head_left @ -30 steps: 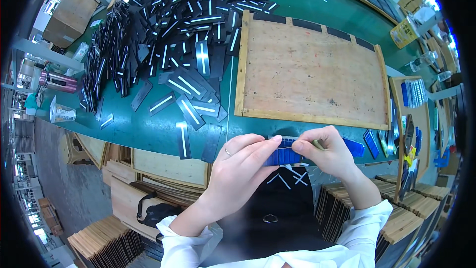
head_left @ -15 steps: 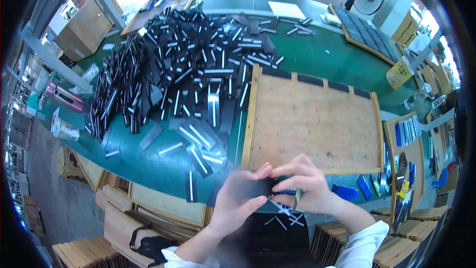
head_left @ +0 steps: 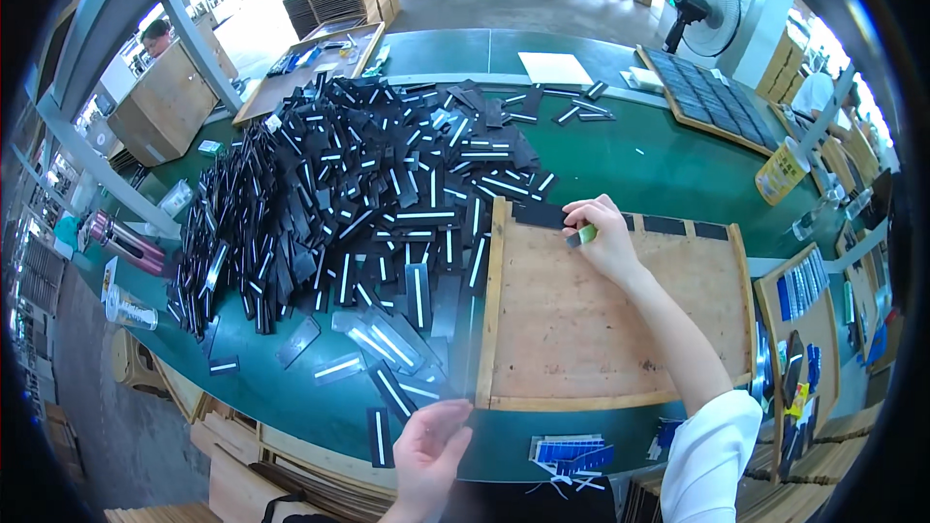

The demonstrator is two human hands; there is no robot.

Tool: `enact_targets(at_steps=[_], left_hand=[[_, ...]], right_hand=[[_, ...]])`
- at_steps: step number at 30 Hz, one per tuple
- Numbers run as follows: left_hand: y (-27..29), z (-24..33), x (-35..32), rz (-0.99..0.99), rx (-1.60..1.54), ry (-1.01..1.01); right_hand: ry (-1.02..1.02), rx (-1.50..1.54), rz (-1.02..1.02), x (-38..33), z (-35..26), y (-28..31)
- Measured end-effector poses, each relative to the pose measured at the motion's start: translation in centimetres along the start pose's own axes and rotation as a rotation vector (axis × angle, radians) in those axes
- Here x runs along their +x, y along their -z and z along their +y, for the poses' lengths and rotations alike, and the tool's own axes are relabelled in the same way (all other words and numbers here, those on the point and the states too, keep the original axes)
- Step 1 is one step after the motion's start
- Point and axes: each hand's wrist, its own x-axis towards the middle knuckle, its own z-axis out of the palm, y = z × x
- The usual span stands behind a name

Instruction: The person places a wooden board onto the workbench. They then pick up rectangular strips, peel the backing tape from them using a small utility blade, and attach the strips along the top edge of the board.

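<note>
My right hand [head_left: 603,237] is over the far edge of the wooden tray [head_left: 591,329]. Its closed fingers grip a small green tool [head_left: 584,235] with a dark tip; the exact kind is unclear. The fingertips are at the row of flat black pieces [head_left: 539,215] laid along the tray's far side. My left hand [head_left: 433,448] hovers by the near table edge, thumb and fingers apart, with nothing visible in it. Close to it lies a black piece with a white strip [head_left: 381,438].
A big heap of black white-striped pieces [head_left: 358,174] covers the table's left. Blue strips [head_left: 572,452] lie at the near edge. Right of the tray stand another wooden tray [head_left: 823,329] and a yellow tub [head_left: 781,172]. A filled tray [head_left: 707,97] and fan [head_left: 707,15] are farther back.
My hands, together near the table's front edge before, have parted. The right has reached forward to the tray's far side with the green tool; the left has dropped down and left. The view has tilted up.
</note>
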Motion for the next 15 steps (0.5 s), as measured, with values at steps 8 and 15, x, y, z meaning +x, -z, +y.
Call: enact_targets(at_steps=[8, 15], left_hand=[[1.2, -0.3, -0.6, 0.032, 0.024, -0.011], [0.5, 0.0, -1.1, 0.043, 0.058, 0.023]], right_hand=[[0.025, -0.017, -0.009, 0.3, 0.4, -1.4], [0.094, -0.028, 0.074, -0.8, 2.3, -1.4]])
